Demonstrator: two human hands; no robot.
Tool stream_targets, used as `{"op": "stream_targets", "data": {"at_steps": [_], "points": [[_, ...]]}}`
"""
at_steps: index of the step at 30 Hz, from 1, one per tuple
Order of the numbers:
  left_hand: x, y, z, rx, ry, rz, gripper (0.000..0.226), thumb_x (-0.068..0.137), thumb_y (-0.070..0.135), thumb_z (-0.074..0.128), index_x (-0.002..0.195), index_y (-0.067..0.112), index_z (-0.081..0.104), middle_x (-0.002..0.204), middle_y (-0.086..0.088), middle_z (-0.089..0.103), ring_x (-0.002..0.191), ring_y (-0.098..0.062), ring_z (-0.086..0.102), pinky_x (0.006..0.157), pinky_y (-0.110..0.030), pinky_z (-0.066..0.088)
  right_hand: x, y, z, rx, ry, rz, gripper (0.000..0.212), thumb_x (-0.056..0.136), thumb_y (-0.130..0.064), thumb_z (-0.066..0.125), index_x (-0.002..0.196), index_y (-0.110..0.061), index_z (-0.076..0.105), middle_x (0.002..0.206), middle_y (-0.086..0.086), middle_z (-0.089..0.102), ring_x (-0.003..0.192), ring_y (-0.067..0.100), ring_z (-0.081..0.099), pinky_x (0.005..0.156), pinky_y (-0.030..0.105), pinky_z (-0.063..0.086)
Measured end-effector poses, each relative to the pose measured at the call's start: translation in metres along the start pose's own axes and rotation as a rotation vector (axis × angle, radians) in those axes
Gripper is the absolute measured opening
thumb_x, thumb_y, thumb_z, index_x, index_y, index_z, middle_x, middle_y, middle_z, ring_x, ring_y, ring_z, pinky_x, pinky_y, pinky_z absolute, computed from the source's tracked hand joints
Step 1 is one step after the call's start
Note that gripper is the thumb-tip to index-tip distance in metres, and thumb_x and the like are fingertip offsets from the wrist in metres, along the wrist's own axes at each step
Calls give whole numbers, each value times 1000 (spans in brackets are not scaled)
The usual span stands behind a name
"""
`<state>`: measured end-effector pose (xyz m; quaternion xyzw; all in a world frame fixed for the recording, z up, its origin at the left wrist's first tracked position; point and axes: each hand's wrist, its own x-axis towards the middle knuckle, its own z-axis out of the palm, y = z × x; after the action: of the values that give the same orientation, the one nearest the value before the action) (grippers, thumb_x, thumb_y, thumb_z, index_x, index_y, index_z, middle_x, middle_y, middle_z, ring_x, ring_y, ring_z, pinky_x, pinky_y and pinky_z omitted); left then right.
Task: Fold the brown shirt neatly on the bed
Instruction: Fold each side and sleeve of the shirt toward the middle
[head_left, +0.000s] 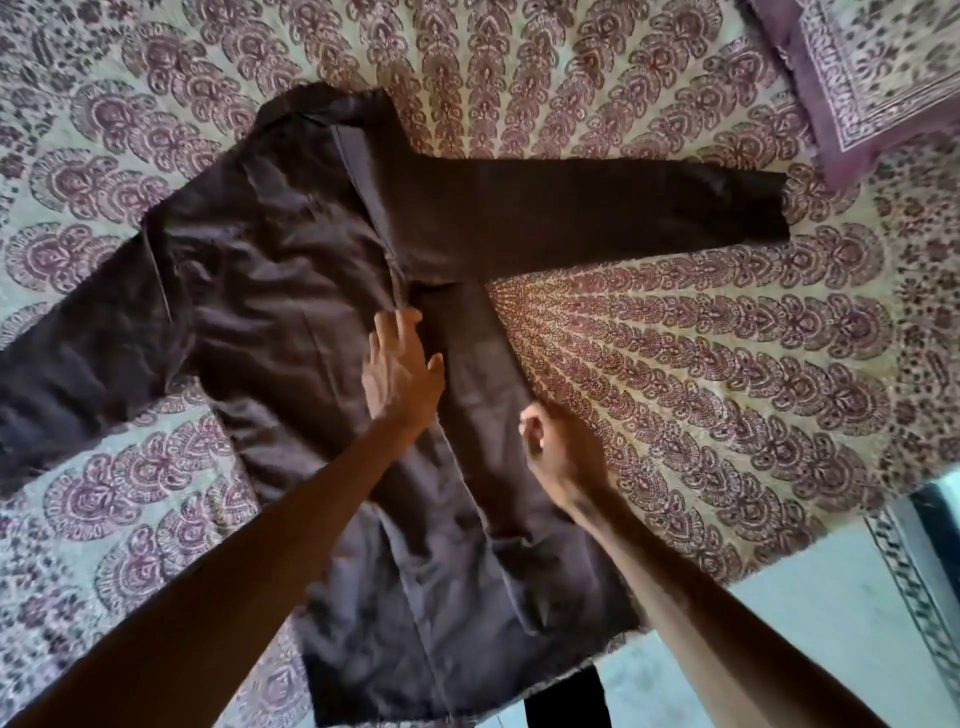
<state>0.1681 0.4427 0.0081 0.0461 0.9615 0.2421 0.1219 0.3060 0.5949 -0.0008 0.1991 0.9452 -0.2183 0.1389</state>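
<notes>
On the bed (727, 364), brown shirt (291, 291) lies spread | left hand (400, 374) flat, pressing midline | right hand (556, 457) pinches folded side edge | likely soft, limp: grip hems.

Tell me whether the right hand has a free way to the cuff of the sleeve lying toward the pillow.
Probably yes. Only bare bedspread lies between the right hand and the cuff; nothing blocks it. It would first have to release the brown shirt edge it grips.
</notes>
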Motion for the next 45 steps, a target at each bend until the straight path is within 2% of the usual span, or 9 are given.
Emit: {"op": "stream_targets", "data": {"at_steps": [7,14,23,27,30,33,38,41,45], "points": [[71,24,5,514,-57,256,62,75,17,71,131,14,44,125,-13,51,116,-36,53,86,-46,49,145,21,-52,-271,228,23,54,76,-2,70,126,-7,53,121,16,59,106,32,58,82,43,56],[96,13,0,344,-90,123,25,88,7,51,113,8,53,117,-18,57,100,-45,61,76,-51,50,193,38,-70,-520,281,-23,20,87,-8,60,106,-3,61,102,15,64,95,31,60,84,45,51],[82,-28,-16,-176,155,-495,23,87,10,50,99,9,69,105,-22,69,99,-40,63,83,-41,50,98,13,-50,-78,-205,-349,11,94,-31,57,93,-21,60,84,1,69,74,24,67,58,30,44],[75,-27,-16,-304,222,-687,26,85,10,48,100,8,68,106,-21,69,105,-39,62,88,-39,49,90,25,-55,30,32,-381,10,92,-19,56,100,-22,62,96,-1,67,82,17,64,61,26,49],[66,-16,-1,-411,226,-732,33,88,23,43,102,6,67,103,-22,70,102,-40,63,88,-40,52,121,52,-68,-186,65,-231,62,75,-9,74,132,-16,50,133,10,51,117,24,53,90,35,51],[56,-4,23,-598,154,-777,87,79,73,20,114,7,65,109,-24,68,102,-44,64,93,-50,52,159,73,-81,-410,-53,-271,103,63,-17,83,149,-14,27,151,11,32,138,35,34,110,55,35],[49,19,36,-814,32,-778,61,74,56,57,119,15,60,114,-15,65,104,-36,64,94,-47,53,172,74,-105,-603,-146,-302,52,79,-29,73,122,-11,51,109,8,66,107,27,58,102,41,37],[53,23,22,-962,90,-842,40,85,40,61,117,15,59,114,-5,65,96,-25,64,87,-35,55,145,71,-114,-695,-199,-222,31,84,-46,65,88,-16,62,74,-1,56,86,19,56,99,37,34],[53,15,-3,-1319,38,-894,25,96,36,54,110,16,57,96,-2,57,90,-18,55,86,-38,52,75,59,-135,-88,-523,-43,29,87,-42,66,84,-15,59,77,1,58,76,19,60,75,31,46]]}}
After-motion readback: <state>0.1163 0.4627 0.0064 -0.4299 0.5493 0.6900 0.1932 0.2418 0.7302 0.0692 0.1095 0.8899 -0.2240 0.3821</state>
